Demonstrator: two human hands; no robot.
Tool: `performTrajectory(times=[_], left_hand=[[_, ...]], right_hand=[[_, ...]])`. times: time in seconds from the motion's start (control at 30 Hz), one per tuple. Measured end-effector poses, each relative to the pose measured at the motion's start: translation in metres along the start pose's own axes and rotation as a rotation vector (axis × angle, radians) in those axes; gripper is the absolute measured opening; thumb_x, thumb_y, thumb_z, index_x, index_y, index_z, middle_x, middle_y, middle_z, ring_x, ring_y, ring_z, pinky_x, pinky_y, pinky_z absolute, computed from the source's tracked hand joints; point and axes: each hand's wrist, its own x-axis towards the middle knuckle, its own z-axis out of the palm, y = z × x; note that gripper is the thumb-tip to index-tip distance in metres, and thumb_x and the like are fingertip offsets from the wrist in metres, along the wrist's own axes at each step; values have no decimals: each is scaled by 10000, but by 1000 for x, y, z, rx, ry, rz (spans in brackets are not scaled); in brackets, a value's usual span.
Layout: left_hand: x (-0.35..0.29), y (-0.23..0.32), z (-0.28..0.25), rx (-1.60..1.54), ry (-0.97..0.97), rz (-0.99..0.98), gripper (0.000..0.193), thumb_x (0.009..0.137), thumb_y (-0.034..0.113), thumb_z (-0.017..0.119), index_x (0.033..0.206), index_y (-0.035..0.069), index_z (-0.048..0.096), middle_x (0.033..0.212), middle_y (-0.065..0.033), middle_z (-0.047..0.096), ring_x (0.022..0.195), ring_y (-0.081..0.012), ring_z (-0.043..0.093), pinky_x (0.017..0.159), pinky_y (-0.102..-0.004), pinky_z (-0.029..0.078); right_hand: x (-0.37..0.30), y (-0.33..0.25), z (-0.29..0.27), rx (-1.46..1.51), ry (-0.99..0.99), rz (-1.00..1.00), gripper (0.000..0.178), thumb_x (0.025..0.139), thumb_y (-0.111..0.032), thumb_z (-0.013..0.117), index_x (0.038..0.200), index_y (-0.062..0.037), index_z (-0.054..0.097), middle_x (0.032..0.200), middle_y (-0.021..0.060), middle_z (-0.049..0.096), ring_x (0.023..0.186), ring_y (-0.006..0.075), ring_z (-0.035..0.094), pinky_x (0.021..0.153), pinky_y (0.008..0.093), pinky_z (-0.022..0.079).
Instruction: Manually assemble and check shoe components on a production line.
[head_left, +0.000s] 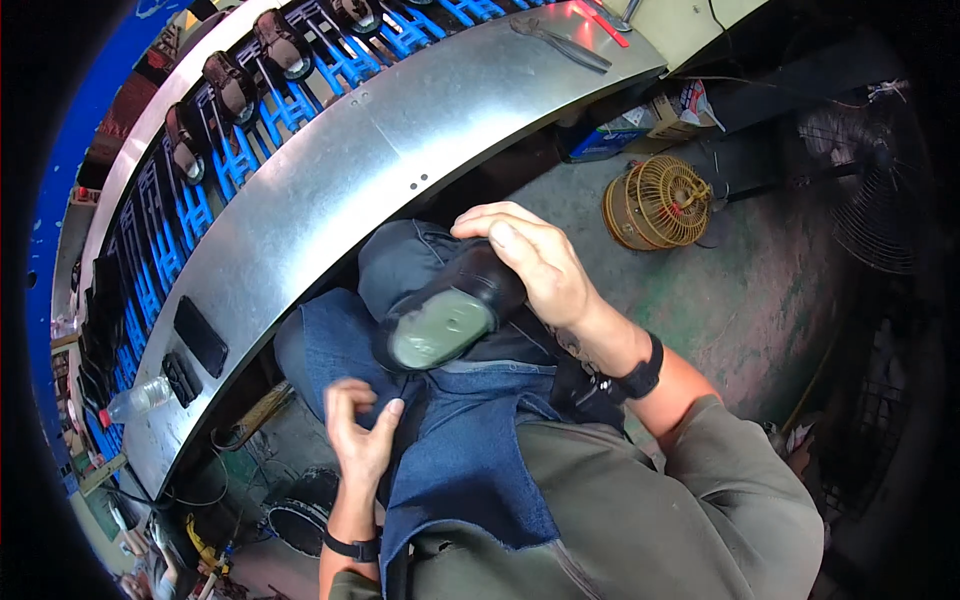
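Observation:
A black shoe [440,330] lies tilted on my lap, its pale grey-green underside turned up and toward me. My right hand [540,265] is wrapped over the far right end of the shoe, thumb and fingers on the dark upper. Lower left of it, above the blue denim apron [455,480], my left hand [360,430] hangs apart from the shoe. Its fingers are half curled with the thumb spread away, and nothing shows between them. My knee in dark cloth [400,260] is behind the shoe.
A curved metal bench [370,170] runs across the far side, bearing pliers [560,45], a black phone [200,335] and a plastic bottle [138,400]. Behind it, brown shoes [230,85] sit on a blue rack [290,105]. A round yellow cage [655,205] and a fan [875,205] stand right.

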Motion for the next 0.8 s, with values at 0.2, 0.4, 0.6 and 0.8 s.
performTrajectory(times=[0.2, 0.4, 0.6, 0.8], left_hand=[[90, 32, 8, 14, -93, 489, 928, 642, 377, 926, 1381, 3, 508, 1303, -236, 600, 1216, -396, 588, 1051, -456, 471], [132, 18, -47, -499, -16, 70, 804, 756, 346, 876, 1373, -14, 507, 1218, -183, 668, 1113, -278, 671, 957, -388, 522], [233, -99, -215, -797, 646, -290, 545, 870, 307, 808, 1244, -18, 582, 1058, -114, 666, 900, -146, 628, 793, -323, 531], [340, -309, -369, 702, 663, -131, 613, 862, 432, 732, 1290, 17, 590, 1233, -201, 668, 1145, -392, 618, 992, -465, 480]], right_hand=[[12, 39, 26, 184, -146, 186, 401, 1077, -235, 423, 952, 44, 684, 1059, 146, 686, 1022, 246, 639, 924, 363, 498], [138, 29, 64, 495, -479, 599, 762, 1077, -589, 225, 1294, 14, 635, 1264, 151, 659, 1186, 255, 608, 1056, 382, 451], [316, 115, 257, -333, -619, 272, 732, 956, -495, 628, 1459, 12, 464, 1352, 232, 600, 1183, 315, 628, 999, 405, 504], [424, 162, 445, -508, -534, -110, 544, 970, -423, 629, 1356, -45, 560, 1332, 195, 605, 1201, 276, 612, 945, 437, 524]])
